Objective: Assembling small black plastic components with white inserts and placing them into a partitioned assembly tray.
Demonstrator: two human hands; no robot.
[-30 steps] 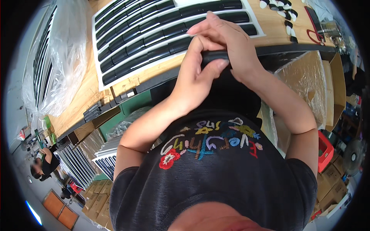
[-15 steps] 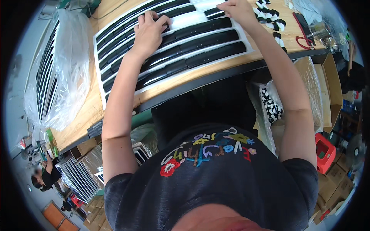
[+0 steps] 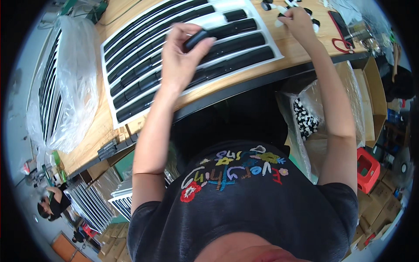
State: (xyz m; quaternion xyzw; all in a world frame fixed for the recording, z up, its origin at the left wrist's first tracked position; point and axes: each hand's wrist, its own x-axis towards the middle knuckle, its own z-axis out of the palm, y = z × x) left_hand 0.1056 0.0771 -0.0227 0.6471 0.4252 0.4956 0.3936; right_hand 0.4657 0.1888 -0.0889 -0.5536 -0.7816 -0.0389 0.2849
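My left hand [image 3: 178, 59] is raised over a white sheet [image 3: 211, 22] and grips a short, dark, rounded black piece [image 3: 195, 40] between thumb and fingers. Rows of glossy black curved strips [image 3: 244, 59] lie along the sheet. One row has a bare white stretch, with a short black segment [image 3: 235, 15] at its right part. Off the sheet's right edge, my right hand [image 3: 302, 27] pinches a small black-and-white piece [image 3: 279, 22]. Similar small black-and-white pieces [image 3: 315, 25] lie about it on the wooden table, partly covered by the hand.
A red-handled tool [image 3: 342, 46] and a dark red-edged flat device [image 3: 338, 22] lie right. Plastic-wrapped striped sheets [image 3: 50, 87] stand left. Below the table edge, a lined carton [image 3: 371, 100] stands beside a bag of small black-and-white pieces [image 3: 305, 120]. A red stool [image 3: 367, 170] stands right.
My left hand has lifted off the strips with a black piece in it. My right hand has let go of the short segment and moved right to the small pieces. The sheet has shifted slightly left.
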